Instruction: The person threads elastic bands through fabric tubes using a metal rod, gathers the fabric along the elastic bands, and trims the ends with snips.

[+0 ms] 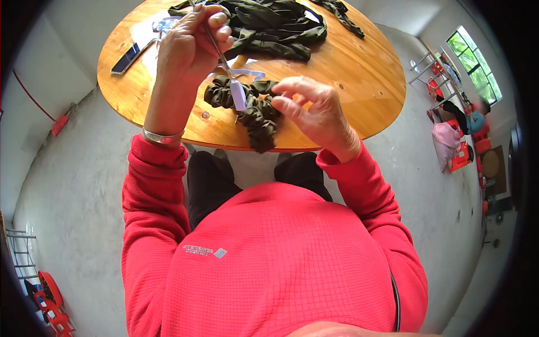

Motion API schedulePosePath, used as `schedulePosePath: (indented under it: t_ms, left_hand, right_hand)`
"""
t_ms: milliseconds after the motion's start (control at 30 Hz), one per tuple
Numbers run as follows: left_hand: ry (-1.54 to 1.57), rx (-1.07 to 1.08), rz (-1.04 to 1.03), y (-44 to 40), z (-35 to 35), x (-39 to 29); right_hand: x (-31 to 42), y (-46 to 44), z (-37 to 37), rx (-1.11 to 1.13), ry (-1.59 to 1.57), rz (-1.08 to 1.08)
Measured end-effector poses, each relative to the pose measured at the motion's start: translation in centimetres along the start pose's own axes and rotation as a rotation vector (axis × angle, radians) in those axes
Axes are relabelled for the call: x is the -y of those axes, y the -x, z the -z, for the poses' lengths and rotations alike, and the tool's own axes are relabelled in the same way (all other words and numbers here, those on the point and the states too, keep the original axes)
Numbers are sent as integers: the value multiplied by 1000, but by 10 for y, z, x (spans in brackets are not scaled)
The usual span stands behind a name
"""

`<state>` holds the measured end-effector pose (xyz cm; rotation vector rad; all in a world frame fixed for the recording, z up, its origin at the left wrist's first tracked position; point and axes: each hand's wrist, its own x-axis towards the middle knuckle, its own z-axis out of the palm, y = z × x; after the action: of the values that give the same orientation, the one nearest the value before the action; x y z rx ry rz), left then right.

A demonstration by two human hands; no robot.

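My left hand (193,42) is raised over the near left part of the table, its fingers closed round a thin metal rod (212,40). The rod slants down to a pale lavender elastic band (238,95), which lies against a bunched dark green fabric tube (261,124). This ruffled tube rests on the table's near edge, one end hanging slightly over it. At its right side is my right hand (314,106), with thumb and forefinger bent together on the gathered cloth; the exact grip is partly hidden. A loose pale strip (247,73) lies just behind the tube.
A large heap of dark green fabric (269,25) covers the back of the round wooden table (359,73). Another green strip (342,17) lies at the back right. On the left are a phone (130,58) and crumpled clear plastic (167,24). Red stools (461,157) stand at the right wall.
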<state>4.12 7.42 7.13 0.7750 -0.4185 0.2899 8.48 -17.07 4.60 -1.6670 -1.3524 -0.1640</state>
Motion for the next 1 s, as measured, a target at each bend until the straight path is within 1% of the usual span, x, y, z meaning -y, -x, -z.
schedulePosePath:
  t_ms: [33,67,167,233,267,300,333,367,433,467,500,567,633,667,767,867,967,1000]
  left_hand:
    - [-29,-16,6,-2,-9,5]
    - [58,101,55,-5,-13,12]
    - [-65,-153,25,-6,-51,32]
    - [-79,-22,8,-8,-48,41]
    - [-88,29,8,-10,-47,45]
    - [-97,78,8,-11,-47,49]
    - [-340,-150,-37,-3,-65,51]
    - [-429,-179,-49,2,-72,50]
    - [-605,-232,-68,11,-80,51]
    - [-726,-226,-17,17,-71,48]
    - [-852,-173,-11,24,-65,44]
    - [-973,-55,248,36,-58,34]
    - [-888,-1,417,47,-56,36]
    - [-860,-27,476,49,-60,36]
    - [-701,85,658,49,-65,34]
    - [-654,99,708,49,-58,37]
    - [-675,95,730,52,-55,36]
    - [-645,114,733,53,-57,36]
  right_hand:
    - [5,-4,3,-30,26,3]
    - [9,-8,2,-25,-44,-46]
    - [14,-18,-6,17,-290,-177]
    - [8,-22,-8,94,-503,-241]
    - [0,-23,-10,79,-456,-219]
    - [1,-22,-9,85,-478,-246]
    - [3,-22,-6,92,-499,-271]
    - [5,-23,-3,101,-520,-295]
    - [6,-20,-1,25,-593,-322]
    - [5,-19,1,-17,-628,-336]
    - [2,-19,4,-33,-623,-332]
    - [-7,-19,9,-59,-619,-325]
    - [-11,-19,9,-58,-659,-323]
    - [-8,-20,8,-51,-659,-332]
    - [-7,-21,5,-15,-718,-341]
    - [-9,-24,10,69,-756,-346]
    - [-10,-16,12,156,-966,-433]
    - [-16,-13,16,290,-1004,-421]
